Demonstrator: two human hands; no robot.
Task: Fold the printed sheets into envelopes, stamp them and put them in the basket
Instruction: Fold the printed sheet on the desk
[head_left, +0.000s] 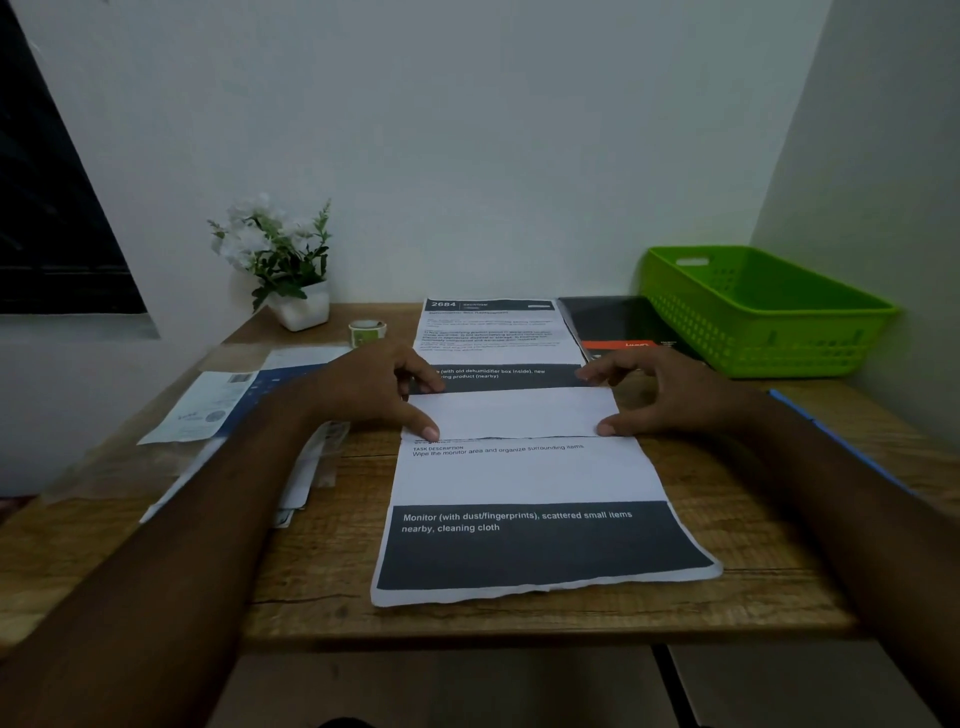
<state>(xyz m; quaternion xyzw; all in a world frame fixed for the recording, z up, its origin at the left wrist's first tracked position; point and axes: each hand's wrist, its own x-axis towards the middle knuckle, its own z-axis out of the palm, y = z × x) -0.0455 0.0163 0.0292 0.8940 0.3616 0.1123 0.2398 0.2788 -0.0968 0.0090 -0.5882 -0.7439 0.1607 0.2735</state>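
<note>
Neither hand is closed round anything: the left hand (374, 389) and right hand (670, 395) lie spread, pressing down on the white folded flap (511, 413), thumb tips on its near edge and fingertips at its far crease, one hand at each end. The flap is the turned-over top of the near printed sheet (524, 478), flat on the wooden table (322, 571), dark band toward the person. A second printed sheet (493, 332) lies just behind it, and the green basket (753, 332) sits at the far right corner, beyond the right hand.

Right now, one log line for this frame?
step: folding | sheet: top flap folded down | left hand: presses flap | right hand: presses flap | basket: no envelope seen
</note>
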